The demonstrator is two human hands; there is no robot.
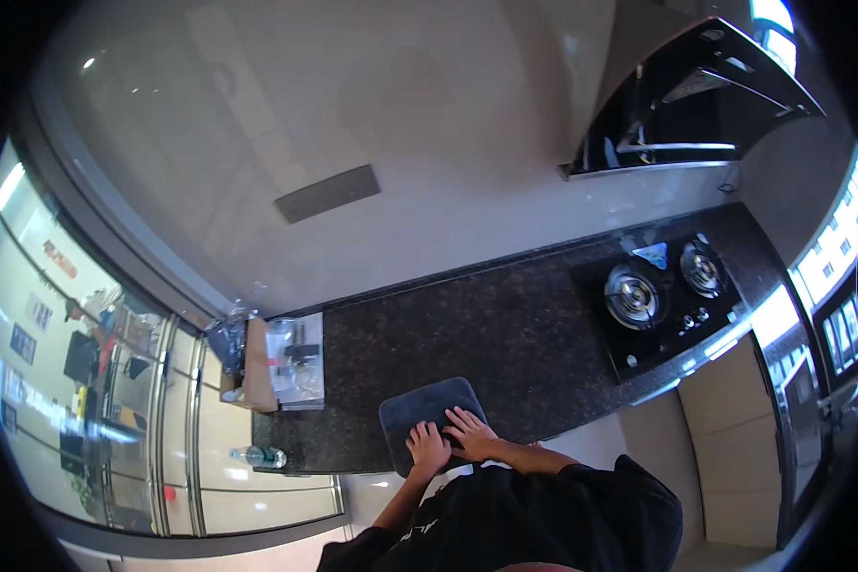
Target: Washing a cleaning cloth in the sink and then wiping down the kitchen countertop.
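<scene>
A dark grey, square, round-cornered cloth pad (pixel 423 405) lies at the front edge of the countertop, close to my body. My left hand (pixel 429 450) rests palm down on its lower middle, fingers spread forward. Just to the right, my right hand (pixel 474 435) also presses on the pad, its fingers pointing up and left. The two hands nearly touch at the thumbs. Neither one grips anything that I can see. Part of the pad's near edge is hidden behind my hands and forearms.
The dark speckled stone countertop (pixel 457 322) runs along a tiled wall. At right sits a two-burner gas hob (pixel 665 300) under a black range hood (pixel 686 107). Leftward are a cardboard box (pixel 255 368), plastic packets (pixel 297 361) and a lying plastic bottle (pixel 259 457) near the edge.
</scene>
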